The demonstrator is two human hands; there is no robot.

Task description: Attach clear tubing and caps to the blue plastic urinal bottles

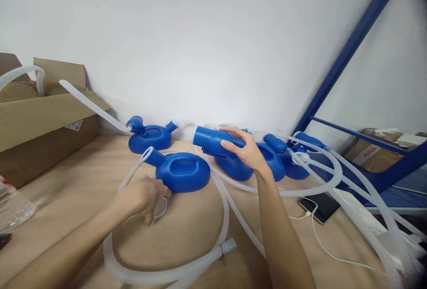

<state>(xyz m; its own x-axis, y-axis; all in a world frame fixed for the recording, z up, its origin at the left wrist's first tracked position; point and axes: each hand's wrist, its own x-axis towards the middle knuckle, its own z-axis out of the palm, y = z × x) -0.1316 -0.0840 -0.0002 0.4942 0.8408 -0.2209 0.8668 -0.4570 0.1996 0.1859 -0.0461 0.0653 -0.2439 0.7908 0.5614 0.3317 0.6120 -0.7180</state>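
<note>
My right hand [245,149] is closed around a blue plastic urinal funnel [211,140], whose wide mouth points left above a blue urinal bottle [236,168]. My left hand [147,200] is low over the table, its curled fingers on a round white cap [161,207]; part of the cap is hidden. Just beyond that hand stands another blue urinal bottle [183,172] with a loop handle, its neck tilted up to the left. A clear hose [140,275] curves across the tabletop in front, ending in a connector with a thin wire tie.
At the left are an open cardboard box [53,133] and a clear plastic bottle [13,209]. One more urinal bottle [150,141] stands by the wall. Several others crowd the right, near hoses, a phone [320,206], a power strip [360,211] and a blue metal frame [350,49].
</note>
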